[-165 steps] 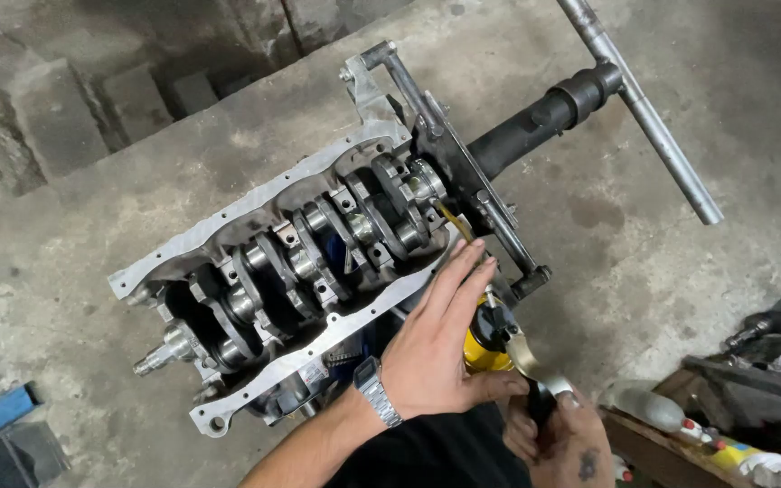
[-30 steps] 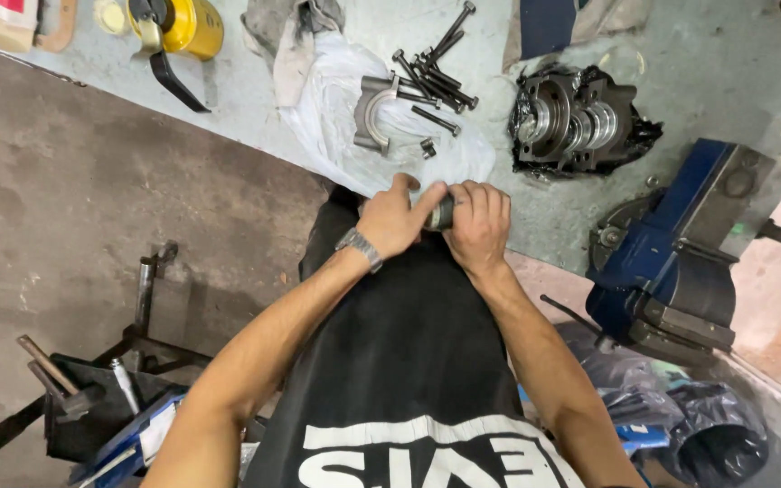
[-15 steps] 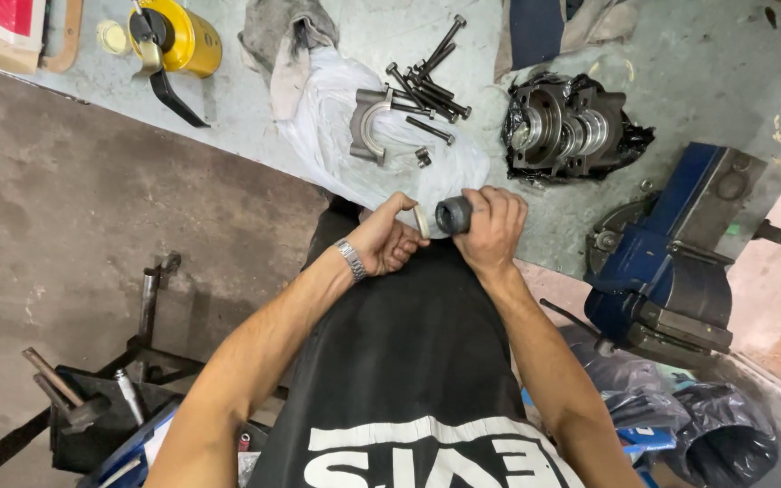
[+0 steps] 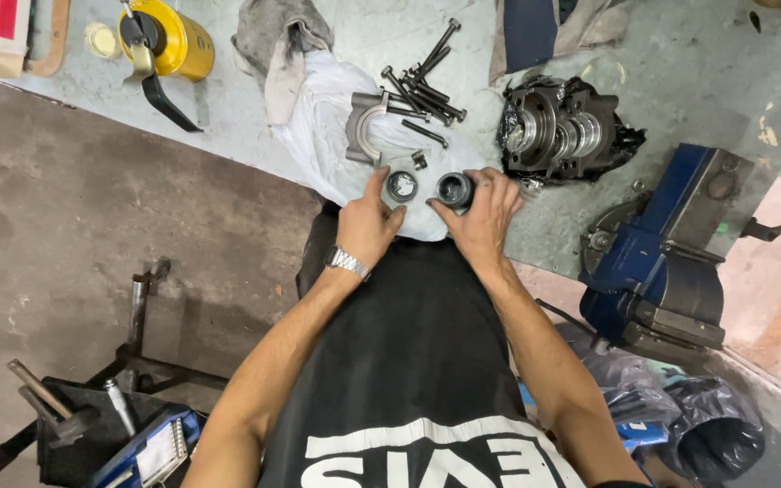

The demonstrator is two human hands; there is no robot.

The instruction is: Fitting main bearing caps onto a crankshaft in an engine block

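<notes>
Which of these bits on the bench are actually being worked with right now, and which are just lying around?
In hand:
- left hand on a small round metal piece
- right hand holding a dark round socket-like piece
- white cloth beneath them

Lying about:
- loose bolts
- half-round bearing cap
- geared assembly
- blue vise
- yellow can
</notes>
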